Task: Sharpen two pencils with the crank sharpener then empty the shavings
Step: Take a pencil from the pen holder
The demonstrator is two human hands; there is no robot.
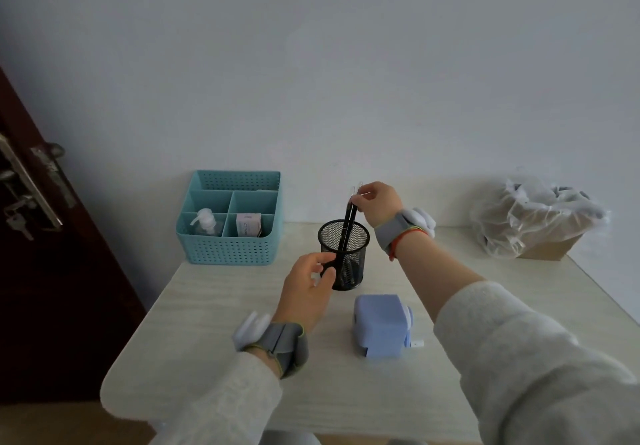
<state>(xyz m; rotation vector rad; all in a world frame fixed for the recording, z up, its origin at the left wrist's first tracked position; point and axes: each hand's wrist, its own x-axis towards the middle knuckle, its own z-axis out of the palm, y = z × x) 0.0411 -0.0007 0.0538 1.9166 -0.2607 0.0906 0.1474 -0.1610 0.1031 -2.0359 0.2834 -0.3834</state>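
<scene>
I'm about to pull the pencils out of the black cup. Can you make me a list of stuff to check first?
1. Right hand pinching the tops of both pencils: ok.
2. Left hand steadying the mesh cup so it won't tip: ok, fingers are on its side.
3. Pencils still partly inside the cup: ok, lift straight up.
4. Crank sharpener close by on the table, in front of the cup: ok.
5. Sharpener's pencil hole facing you: cannot tell.
6. Somewhere for the shavings: ok if the bag-lined box at the far right is the bin.
</scene>
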